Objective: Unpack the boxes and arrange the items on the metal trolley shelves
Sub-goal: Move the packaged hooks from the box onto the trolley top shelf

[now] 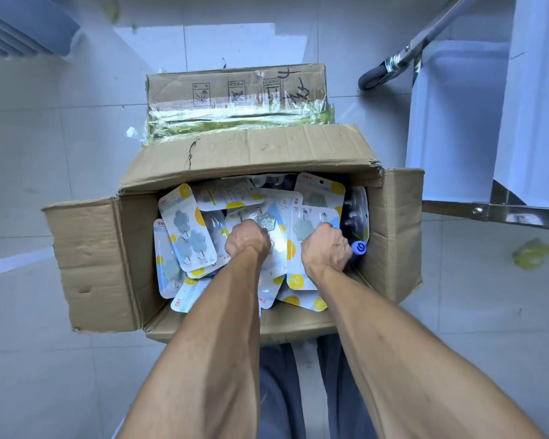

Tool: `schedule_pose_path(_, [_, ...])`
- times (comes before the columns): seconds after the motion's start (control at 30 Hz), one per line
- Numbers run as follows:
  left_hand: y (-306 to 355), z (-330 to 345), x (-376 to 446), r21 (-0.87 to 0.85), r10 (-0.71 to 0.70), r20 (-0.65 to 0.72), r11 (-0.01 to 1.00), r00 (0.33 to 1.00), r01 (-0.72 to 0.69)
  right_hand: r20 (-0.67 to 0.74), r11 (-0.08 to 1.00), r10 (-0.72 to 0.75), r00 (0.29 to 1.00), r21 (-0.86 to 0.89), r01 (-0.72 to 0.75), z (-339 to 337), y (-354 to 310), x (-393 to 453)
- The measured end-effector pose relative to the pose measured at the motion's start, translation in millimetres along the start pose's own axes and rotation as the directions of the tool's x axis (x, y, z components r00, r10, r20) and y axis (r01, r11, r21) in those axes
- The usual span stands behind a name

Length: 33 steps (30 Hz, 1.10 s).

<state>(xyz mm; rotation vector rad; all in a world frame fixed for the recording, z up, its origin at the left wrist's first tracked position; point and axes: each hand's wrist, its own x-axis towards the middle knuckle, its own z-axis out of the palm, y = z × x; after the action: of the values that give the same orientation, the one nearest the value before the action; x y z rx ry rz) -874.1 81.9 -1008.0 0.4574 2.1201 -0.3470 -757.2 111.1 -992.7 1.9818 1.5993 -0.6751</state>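
Your left hand (pixel 247 237) and right hand (pixel 325 247) curl, knuckles up, into the hook packs (pixel 187 229) heaped loose in the open box (pixel 89 264) on the floor, each seemingly gripping a pack (fingertips hidden), arms straight down. The trolley (pixel 501 213) waits just right, so lifts stay short.

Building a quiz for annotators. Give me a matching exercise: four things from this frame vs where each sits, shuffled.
Things:
1. left hand
2. blue cap
3. trolley wheel
4. yellow-green scrap

Places:
A. floor, right of the open box
B. top right, beyond the box
C. in the box, on hook packs
D. in the box, beside the right hand

Pairs: 1-C, 2-D, 3-B, 4-A
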Motion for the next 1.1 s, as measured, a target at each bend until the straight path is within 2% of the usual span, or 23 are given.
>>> schedule_pose_path(0.17, [-6.1, 2.6, -2.9, 0.078, 0.035, -0.028, 0.996, 0.999, -0.033, -0.010, 0.999, -0.051, 0.999, -0.018, 0.051, -5.8, -2.0, -2.9])
schedule_pose_path(0.3, [-9.7, 8.6, -11.6, 0.081, 0.061, -0.110, 0.995, 0.992, -0.053, -0.019, 0.991, -0.131, 0.991, -0.035, 0.130, -14.9, 4.6, -7.7])
schedule_pose_path(0.5, [-4.1, -30.7, -57.1, 0.093, 0.161, -0.218, 0.985, 0.963, -0.143, -0.047, 0.988, -0.156, 0.987, -0.021, 0.155, -73.2, 16.6, -31.5])
schedule_pose_path(0.63, [5.8, -98.5, -127.5, 0.129, 0.272, -0.275, 0.961, 0.922, -0.245, -0.068, 0.982, -0.157, 0.985, 0.091, 0.163, -152.9, 11.6, -74.7])
schedule_pose_path(0.83, [30.5, -217.3, -269.8, 0.192, 0.396, -0.398, 0.918, 0.827, -0.347, -0.222, 0.971, -0.200, 0.954, 0.082, 0.223, -308.8, 15.0, -171.6])
schedule_pose_path(0.93, [54.8, -268.1, -338.5, 0.230, 0.477, -0.417, 0.879, 0.773, -0.418, -0.286, 0.959, -0.251, 0.925, 0.058, 0.278, -387.9, 26.8, -214.6])
schedule_pose_path(1.1, [109.4, -343.4, -444.0, 0.275, 0.576, -0.492, 0.815, 0.653, -0.511, -0.402, 0.960, -0.133, 0.906, 0.175, 0.219, -501.3, 69.3, -255.8])
